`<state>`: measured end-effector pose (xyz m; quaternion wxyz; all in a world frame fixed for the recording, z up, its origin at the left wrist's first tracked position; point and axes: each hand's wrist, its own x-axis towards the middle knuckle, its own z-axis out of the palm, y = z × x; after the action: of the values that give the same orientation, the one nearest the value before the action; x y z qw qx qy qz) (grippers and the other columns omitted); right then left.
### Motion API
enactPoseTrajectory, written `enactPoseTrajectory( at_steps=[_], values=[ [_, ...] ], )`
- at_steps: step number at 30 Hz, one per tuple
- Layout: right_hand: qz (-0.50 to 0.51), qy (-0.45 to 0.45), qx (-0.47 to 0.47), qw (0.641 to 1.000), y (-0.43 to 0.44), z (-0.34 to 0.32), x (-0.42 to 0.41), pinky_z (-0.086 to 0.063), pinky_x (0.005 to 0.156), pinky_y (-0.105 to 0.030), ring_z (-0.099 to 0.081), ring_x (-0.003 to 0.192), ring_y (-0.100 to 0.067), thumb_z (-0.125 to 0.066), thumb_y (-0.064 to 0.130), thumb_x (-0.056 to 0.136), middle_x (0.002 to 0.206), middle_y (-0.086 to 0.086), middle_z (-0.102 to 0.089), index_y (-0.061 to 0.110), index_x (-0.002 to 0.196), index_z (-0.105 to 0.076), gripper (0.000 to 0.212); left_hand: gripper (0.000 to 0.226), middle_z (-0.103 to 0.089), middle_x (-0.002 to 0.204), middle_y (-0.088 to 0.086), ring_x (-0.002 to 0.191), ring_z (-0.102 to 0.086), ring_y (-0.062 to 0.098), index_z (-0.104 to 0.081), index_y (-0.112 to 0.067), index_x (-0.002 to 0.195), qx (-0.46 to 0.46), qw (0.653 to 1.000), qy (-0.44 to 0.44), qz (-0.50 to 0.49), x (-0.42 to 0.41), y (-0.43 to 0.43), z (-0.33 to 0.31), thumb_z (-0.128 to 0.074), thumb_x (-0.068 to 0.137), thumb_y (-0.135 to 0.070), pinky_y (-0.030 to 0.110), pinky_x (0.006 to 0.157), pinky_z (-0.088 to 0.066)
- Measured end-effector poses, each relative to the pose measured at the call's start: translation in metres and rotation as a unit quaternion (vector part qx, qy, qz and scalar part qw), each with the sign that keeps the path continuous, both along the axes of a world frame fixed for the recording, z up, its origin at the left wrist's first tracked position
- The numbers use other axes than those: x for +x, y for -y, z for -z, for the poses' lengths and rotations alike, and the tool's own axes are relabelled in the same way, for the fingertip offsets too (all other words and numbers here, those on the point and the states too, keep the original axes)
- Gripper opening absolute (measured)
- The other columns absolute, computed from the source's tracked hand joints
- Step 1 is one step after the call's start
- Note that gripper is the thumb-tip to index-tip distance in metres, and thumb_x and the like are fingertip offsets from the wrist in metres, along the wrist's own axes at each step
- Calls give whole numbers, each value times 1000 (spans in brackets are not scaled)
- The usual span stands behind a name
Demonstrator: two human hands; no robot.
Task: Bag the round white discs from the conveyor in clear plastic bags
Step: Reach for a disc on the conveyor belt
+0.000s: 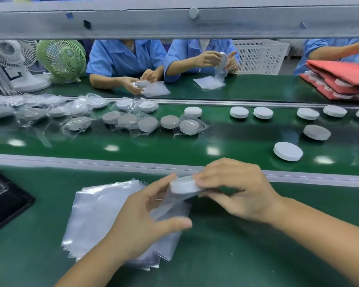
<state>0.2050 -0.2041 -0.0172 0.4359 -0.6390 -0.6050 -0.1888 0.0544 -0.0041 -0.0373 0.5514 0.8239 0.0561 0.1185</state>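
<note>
Checker: Progress so far?

Packer: Partway. Toward the left end of the conveyor [174, 146] lies a heap of bagged discs [129, 119], each in its clear wrap.

Checker: And what's left?

Packer: Plenty, I'd judge. Loose discs [288, 151] sit bare on the belt to the right, mostly apart from one another (more may lie past the edge of view).

Checker: The one in hand?

Packer: The right hand [236, 189] pinches a white disc [184, 185] by its rim, fingers curled over the top, above the near bench. The left hand [145, 220] grips a clear bag [170, 206] between thumb and fingers, holding its mouth up to the disc. The disc is at the opening, touching the film. Whether it's inside yet, I can't tell.

Checker: Spare bags?

Packer: A stack of bags [95, 216] lies flat beneath the left hand, so supply shouldn't be the limit.
</note>
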Motion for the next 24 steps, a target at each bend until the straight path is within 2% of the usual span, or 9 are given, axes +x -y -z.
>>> enactPoseTrajectory(
  at_steps=[2, 5, 9, 11, 13, 15, 19, 21, 24],
  values=[
    [9, -138, 7, 990, -2, -1, -4, -57, 84, -27, -74, 92, -13, -89, 20, 78, 99, 8, -79, 18, 97, -83, 19, 79, -66, 122, -30, 116, -59, -9, -53, -58, 129, 29, 999, 34, -27, 2, 4, 2, -92, 61, -47, 5, 93, -42],
    [-20, -333, -37, 942, -8, -6, -6, -54, 101, -32, -70, 111, -11, -87, 31, 75, 107, 11, -78, 39, 97, -82, 25, 55, -70, 117, -21, 108, -67, 4, -60, -50, 121, 11, 994, 99, -37, 8, 12, -3, -85, 73, -37, 11, 84, -49],
    [-75, -407, -153, 897, -19, -14, -3, -49, 107, -29, -48, 138, 0, -81, 50, 79, 138, 14, -64, 52, 114, -74, 36, 45, -72, 112, -9, 97, -71, 12, -62, -46, 115, -126, 981, 133, -64, 13, 25, -7, -81, 76, -34, 19, 77, -55],
    [-89, -447, -182, 871, -24, -12, -1, -55, 97, -27, -63, 119, -3, -85, 45, 76, 126, 7, -72, 46, 117, -75, 42, 25, -73, 108, -9, 93, -71, 10, -65, -43, 106, -138, 971, 152, -126, 16, 28, -6, -73, 82, -36, 20, 74, -55],
    [-23, -434, -185, 881, -32, -8, 4, -58, 85, -26, -72, 93, -4, -87, 41, 75, 99, 9, -80, 41, 101, -81, 26, 14, -72, 108, -12, 98, -68, 7, -64, -41, 101, -132, 968, 150, -152, 17, 26, -2, -66, 87, -40, 21, 80, -53],
    [57, -395, -179, 899, -40, -7, 19, -58, 81, -24, -74, 85, -3, -87, 34, 79, 86, 15, -79, 40, 87, -82, 11, 22, -63, 114, -20, 110, -60, 2, -56, -44, 108, -55, 978, 123, -162, 12, 16, 5, -67, 89, -46, 19, 92, -47],
    [245, -353, -92, 898, -49, -14, 85, -55, 83, -20, -70, 81, 4, -84, 22, 83, 82, 20, -77, 34, 82, -82, 12, 32, -55, 114, -34, 118, -45, 0, -60, -48, 106, 317, 946, 38, -51, -2, -12, 20, -64, 80, -67, 28, 98, -36],
    [346, -300, -78, 886, -49, -18, 120, -54, 85, -21, -68, 81, 0, -77, 17, 90, 92, 15, -78, 28, 95, -82, 13, 36, -58, 110, -40, 118, -44, -2, -69, -54, 101, 372, 928, -14, 23, -7, -16, 18, -54, 80, -79, 32, 100, -33],
    [410, -272, -171, 854, -48, -19, 158, -48, 77, -22, -63, 84, -14, -59, 11, 99, 121, -2, -75, 20, 118, -77, 27, 34, -66, 102, -36, 100, -58, 0, -75, -54, 90, 439, 896, 9, 59, -6, -10, 16, -46, 86, -72, 28, 90, -34]
  ],
)
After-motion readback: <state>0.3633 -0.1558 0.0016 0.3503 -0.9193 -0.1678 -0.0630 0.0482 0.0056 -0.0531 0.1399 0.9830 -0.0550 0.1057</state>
